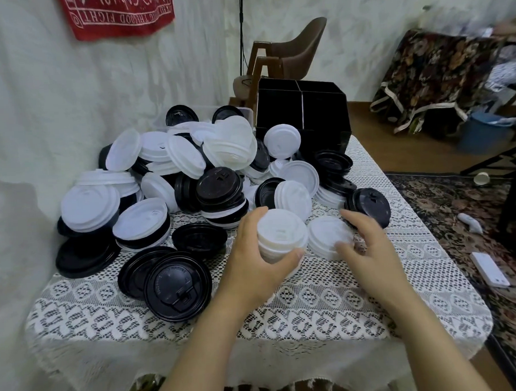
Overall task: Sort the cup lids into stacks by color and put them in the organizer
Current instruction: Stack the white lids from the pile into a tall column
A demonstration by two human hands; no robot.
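1. The task looks to be at an early stage. The organizer (303,113) stands well beyond the fingertips of both hands. No lids show in its compartments, though their depths are too dark to be sure.
2. The mixed pile (167,181) of black and white lids lies unsorted beyond and to the left of the left fingers. A few black lids (178,284) lie flat to the left of the left wrist, not in a neat stack.
3. The only sorted group is a short stack of white lids (282,235), held between the left fingers and thumb.
4. The left hand (253,254) grips that stack. Its fingers curl round the far left side and its thumb (295,255) presses on the near rim.
5. The right hand (368,249) has its fingers spread and bent round a loose white lid (326,236) that lies on the lace cloth (314,299), just beside the stack. The thumb tip rests on its near rim and the other fingers arch over its far right edge, apparently taking hold.
6. Nearly all the white lids and all the black ones are left to sort.
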